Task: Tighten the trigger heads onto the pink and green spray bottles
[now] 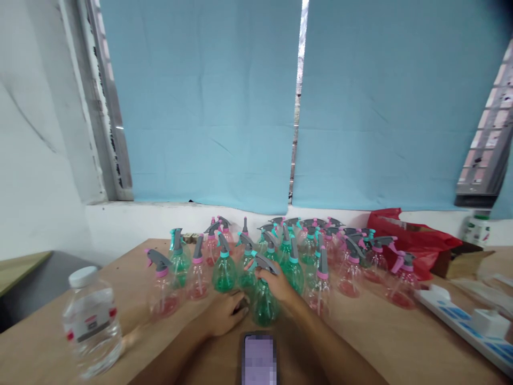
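My right hand is wrapped around the neck of a green spray bottle, just under its grey and teal spray head. That bottle stands upright at the front of a group of spray bottles. Resting on the table, my left hand lies just left of it with the fingers curled in, and nothing shows in them. Close behind my hands are another green spray bottle and a pink spray bottle. A clear pink spray bottle stands to the right of my right wrist.
A phone lies between my forearms on the wooden table. At the left is a water bottle. A white power strip, a red plastic bag and a cardboard box sit at the right. Blue curtains hang behind.
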The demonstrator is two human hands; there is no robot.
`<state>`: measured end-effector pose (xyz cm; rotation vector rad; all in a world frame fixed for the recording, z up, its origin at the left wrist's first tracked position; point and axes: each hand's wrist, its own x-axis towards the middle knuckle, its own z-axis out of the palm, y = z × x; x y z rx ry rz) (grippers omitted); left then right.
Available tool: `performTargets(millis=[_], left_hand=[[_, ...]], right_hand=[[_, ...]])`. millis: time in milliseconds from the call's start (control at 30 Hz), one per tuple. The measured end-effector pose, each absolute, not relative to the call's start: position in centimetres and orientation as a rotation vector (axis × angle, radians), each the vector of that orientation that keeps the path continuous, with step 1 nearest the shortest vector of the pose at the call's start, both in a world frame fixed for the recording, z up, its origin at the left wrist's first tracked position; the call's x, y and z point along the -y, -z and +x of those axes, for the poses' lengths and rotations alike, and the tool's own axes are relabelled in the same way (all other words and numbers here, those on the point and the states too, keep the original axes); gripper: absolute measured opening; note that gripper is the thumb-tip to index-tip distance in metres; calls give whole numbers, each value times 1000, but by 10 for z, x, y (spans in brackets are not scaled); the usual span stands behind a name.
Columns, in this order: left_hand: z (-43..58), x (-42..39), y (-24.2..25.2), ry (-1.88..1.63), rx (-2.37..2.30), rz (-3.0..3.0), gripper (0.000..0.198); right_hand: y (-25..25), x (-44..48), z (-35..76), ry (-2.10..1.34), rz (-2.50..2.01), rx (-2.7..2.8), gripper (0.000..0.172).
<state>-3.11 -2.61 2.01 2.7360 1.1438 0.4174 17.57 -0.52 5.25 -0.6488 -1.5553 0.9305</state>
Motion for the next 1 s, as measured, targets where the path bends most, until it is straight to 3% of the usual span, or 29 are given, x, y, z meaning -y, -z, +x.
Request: performTargets(millis=[300, 533, 800, 1000], left_hand=[[-31, 26, -20, -403, -1169, 2733, 16], [-30, 28, -22, -421, -1155, 2717, 18], [-30, 28, -24, -401, -1166, 2726, 17], [-30, 27, -21, -403, -1188, 2723, 16]], right_hand=[[-56, 6, 175, -915, -638, 1561, 24], [-53, 7, 172, -977, -676, 1422, 11], [-52, 4, 175, -871, -675, 1564, 28], [-47, 3, 175, -881, -605, 1554, 23]])
